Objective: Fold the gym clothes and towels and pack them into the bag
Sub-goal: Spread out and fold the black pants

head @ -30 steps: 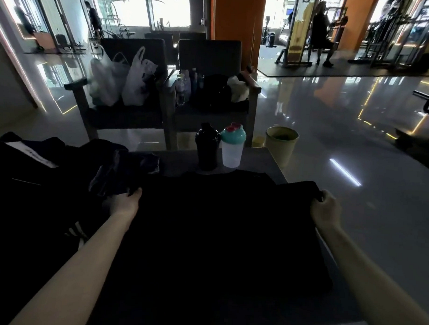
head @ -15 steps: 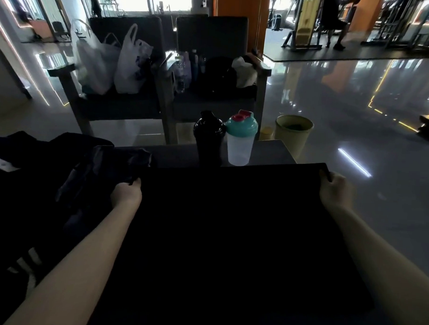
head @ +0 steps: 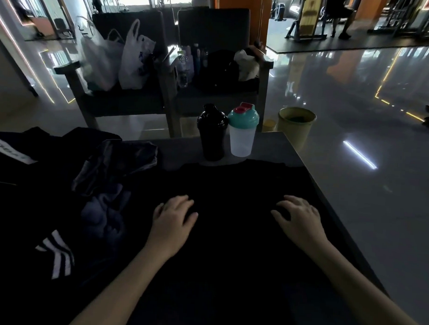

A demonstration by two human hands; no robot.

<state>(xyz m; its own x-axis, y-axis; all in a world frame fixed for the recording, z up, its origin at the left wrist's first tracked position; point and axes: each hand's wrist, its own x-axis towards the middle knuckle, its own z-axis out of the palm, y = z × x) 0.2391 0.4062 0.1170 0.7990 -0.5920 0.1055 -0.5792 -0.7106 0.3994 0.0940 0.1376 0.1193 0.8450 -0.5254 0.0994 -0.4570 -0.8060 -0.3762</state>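
Across the table (head: pixel 270 144), left hand (head: pixel 173 221) and right hand (head: pixel 299 218) now lie flat on the black shirt (head: pixel 237 187), its corners released.

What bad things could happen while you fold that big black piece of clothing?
The left hand and right hand rest flat on the black garment. Its far edge lies close to the black shaker and the teal-lidded shaker, so lifting it might tip them. Its right side runs along the edge of the table, so it might slide off. The clothes pile beside it could get caught in the fold.
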